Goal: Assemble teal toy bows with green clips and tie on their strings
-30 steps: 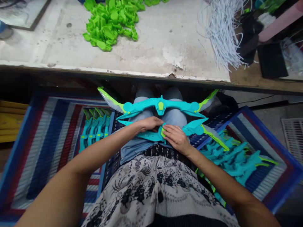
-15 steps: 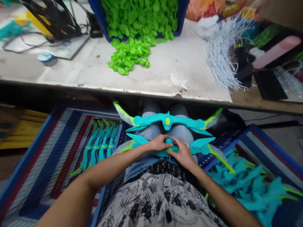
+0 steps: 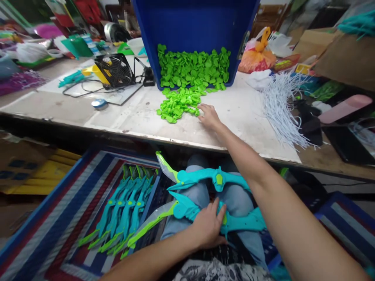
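Two teal bow-shaped toys with lime-green tips lie across the lap. My left hand [image 3: 208, 224] is wrapped over the middle of the nearer bow [image 3: 243, 223], beside its green centre piece. The farther bow [image 3: 202, 175] rests on the knees, untouched, with a green centre piece showing. My right hand [image 3: 208, 116] reaches over the table, fingers apart, at the right edge of a loose pile of small green pieces [image 3: 178, 103]. Behind that pile, a tilted blue bin [image 3: 193, 23] holds many more green pieces.
Several assembled bows [image 3: 124, 203] stand in a striped crate [image 3: 55, 234] at the left. On the table [image 3: 140, 123] are a black fan [image 3: 117, 70], a small round tin [image 3: 99, 103], white ties [image 3: 283, 105], a pink item [image 3: 345, 109] and a dark phone-like slab [image 3: 351, 144].
My right hand has left the nearer bow and moved forward to the green pile. My left hand stays on the bow. The view has tilted up, showing more of the table and bin.
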